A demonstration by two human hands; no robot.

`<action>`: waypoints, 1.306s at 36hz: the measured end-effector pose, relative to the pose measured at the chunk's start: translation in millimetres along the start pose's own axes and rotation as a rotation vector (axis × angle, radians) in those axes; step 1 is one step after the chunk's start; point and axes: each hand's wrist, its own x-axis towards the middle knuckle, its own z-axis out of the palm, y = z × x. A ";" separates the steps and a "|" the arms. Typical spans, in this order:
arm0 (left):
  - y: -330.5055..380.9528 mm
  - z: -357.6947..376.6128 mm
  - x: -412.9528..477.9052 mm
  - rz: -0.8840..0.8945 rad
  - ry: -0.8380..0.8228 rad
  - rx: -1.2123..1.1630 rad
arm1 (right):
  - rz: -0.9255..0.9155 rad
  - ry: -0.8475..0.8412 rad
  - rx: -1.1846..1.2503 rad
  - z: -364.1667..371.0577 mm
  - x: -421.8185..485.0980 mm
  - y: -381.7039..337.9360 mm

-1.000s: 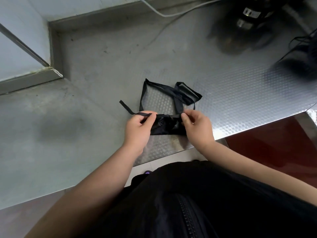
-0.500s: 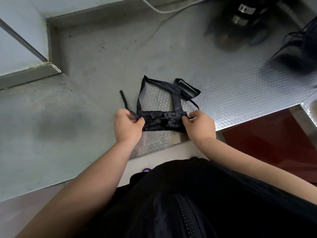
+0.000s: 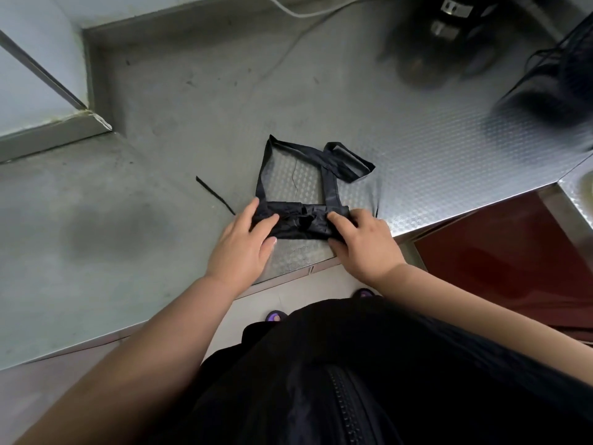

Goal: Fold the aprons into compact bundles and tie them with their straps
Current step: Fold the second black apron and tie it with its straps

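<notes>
One black apron (image 3: pixel 300 223) is lying folded into a narrow, crumpled bundle. It is stretching between the fingers of both hands, near the front edge of the surface (image 3: pixel 433 162). The left hand (image 3: pixel 240 245) is pressing fairly straight, slightly spread fingers (image 3: pixel 264 221) onto the bundle's left end. The right hand (image 3: pixel 364 242) is pinching the right end between a curled forefinger and thumb, so both ends are lying hidden under the hands.

Beyond the fingertips, flat straps (image 3: pixel 330 187) are running away from the bundle and forming a squarish loop with a twisted fold at its far right corner. A thin strap end (image 3: pixel 213 194) is trailing just outside the left fingers.

Under the fingers the metal is shining with an embossed diamond pattern; left of the left hand it is looking dull, smooth and grey. Well beyond the fingers, a white cable (image 3: pixel 298 14) is curving along the back, and blurred dark objects (image 3: pixel 439 49) are sitting at the far right. Right of the right fingers, below the edge, a dark red panel (image 3: pixel 497 258) is showing. Behind the wrists, a black zipped garment (image 3: pixel 346 396) is filling the view.
</notes>
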 end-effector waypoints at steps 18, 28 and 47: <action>14.9 -51.8 34.8 -0.430 -0.117 -0.676 | 0.550 -0.201 0.972 -50.9 43.4 -13.4; 40.3 -62.5 45.9 -0.545 0.119 -0.785 | 0.227 -0.268 0.868 -91.2 55.7 -14.0; 78.1 -74.3 62.2 -0.620 0.163 -0.083 | 0.152 -0.081 0.681 -104.2 63.1 -34.1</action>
